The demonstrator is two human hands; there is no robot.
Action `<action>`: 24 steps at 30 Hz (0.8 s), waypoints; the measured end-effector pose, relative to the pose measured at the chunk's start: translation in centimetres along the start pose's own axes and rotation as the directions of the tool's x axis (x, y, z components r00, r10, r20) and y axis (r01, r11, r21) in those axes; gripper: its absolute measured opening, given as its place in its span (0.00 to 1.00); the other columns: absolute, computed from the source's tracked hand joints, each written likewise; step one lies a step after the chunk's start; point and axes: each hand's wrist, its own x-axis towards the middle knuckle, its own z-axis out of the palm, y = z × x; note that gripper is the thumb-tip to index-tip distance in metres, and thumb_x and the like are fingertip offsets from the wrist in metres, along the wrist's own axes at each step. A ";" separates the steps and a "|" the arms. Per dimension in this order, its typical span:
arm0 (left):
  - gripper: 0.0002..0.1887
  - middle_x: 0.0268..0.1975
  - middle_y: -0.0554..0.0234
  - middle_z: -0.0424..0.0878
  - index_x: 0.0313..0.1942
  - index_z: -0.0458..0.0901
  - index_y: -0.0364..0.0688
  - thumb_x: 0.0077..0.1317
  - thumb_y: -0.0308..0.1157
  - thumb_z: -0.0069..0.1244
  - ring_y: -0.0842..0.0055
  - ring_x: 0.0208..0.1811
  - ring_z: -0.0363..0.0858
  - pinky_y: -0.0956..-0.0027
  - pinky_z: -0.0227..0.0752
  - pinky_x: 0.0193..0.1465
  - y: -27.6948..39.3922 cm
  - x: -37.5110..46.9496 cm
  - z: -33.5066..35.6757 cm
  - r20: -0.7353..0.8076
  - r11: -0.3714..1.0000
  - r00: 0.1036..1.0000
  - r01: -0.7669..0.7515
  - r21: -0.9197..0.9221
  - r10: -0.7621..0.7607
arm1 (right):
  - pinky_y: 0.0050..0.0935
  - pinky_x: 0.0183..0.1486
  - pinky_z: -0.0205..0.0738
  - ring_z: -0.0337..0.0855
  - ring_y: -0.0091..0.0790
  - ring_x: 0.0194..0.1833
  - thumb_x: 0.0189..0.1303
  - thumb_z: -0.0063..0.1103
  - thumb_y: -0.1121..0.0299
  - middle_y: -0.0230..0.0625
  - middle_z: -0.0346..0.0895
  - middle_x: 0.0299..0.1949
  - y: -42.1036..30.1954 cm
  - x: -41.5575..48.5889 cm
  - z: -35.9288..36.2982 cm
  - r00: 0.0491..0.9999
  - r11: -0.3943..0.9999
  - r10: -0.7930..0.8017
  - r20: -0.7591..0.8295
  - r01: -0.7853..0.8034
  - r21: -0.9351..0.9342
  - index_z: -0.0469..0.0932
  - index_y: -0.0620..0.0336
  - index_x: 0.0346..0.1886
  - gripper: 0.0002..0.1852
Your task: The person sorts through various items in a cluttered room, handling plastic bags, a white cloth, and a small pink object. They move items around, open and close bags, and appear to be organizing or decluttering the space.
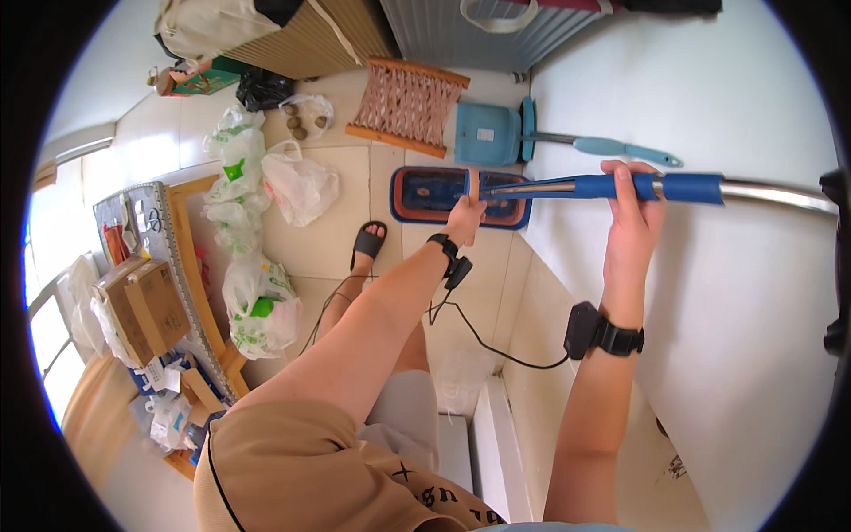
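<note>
A mop with a blue sleeve and a metal pole (778, 195) reaches from the right edge to above a blue and reddish bucket (397, 199) on the floor. My right hand (635, 199) grips the blue part of the handle. Lower down, over the bucket, my left hand (469, 216) is closed around the pale orange piece (473, 183) at the mop's lower end. What this piece is exactly, I cannot tell. The mop's head is not clearly seen. Each wrist wears a black strap with a small device.
A blue dustpan (482, 133) with a long-handled brush (611, 147) lies beyond the bucket, beside a woven stool (412, 103). Plastic bags (302, 183) line the floor at left, near a table holding cardboard boxes (156, 306). A black cable (505, 356) hangs between my wrists. White wall stands at right.
</note>
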 end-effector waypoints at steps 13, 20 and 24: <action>0.31 0.46 0.58 0.86 0.65 0.78 0.35 0.71 0.47 0.62 0.68 0.46 0.85 0.59 0.80 0.51 -1.7 4.9 -22.9 -0.026 0.994 0.997 0.068 0.088 -0.066 | 0.30 0.66 0.69 0.78 0.28 0.59 0.75 0.69 0.61 0.37 0.80 0.57 4.0 9.1 4.9 0.984 0.993 0.086 -0.157 -0.097 -0.064 0.69 0.64 0.66 0.26; 0.33 0.69 0.58 0.77 0.69 0.76 0.42 0.72 0.54 0.60 0.64 0.71 0.75 0.55 0.73 0.72 2.3 8.2 -25.5 -0.157 0.928 0.962 0.160 -0.336 -0.222 | 0.44 0.77 0.66 0.69 0.47 0.76 0.75 0.61 0.76 0.52 0.65 0.77 5.1 -7.2 0.5 0.996 0.914 -0.084 -0.026 0.066 -0.400 0.56 0.64 0.81 0.36; 0.29 0.71 0.58 0.76 0.70 0.76 0.42 0.75 0.46 0.61 0.63 0.73 0.71 0.58 0.77 0.67 4.2 13.9 -24.2 -0.081 0.877 0.991 0.058 -0.477 -0.109 | 0.42 0.69 0.74 0.77 0.44 0.68 0.74 0.56 0.79 0.45 0.70 0.72 5.9 -17.8 -2.9 0.994 0.817 0.109 -0.024 -0.104 -0.567 0.65 0.65 0.75 0.27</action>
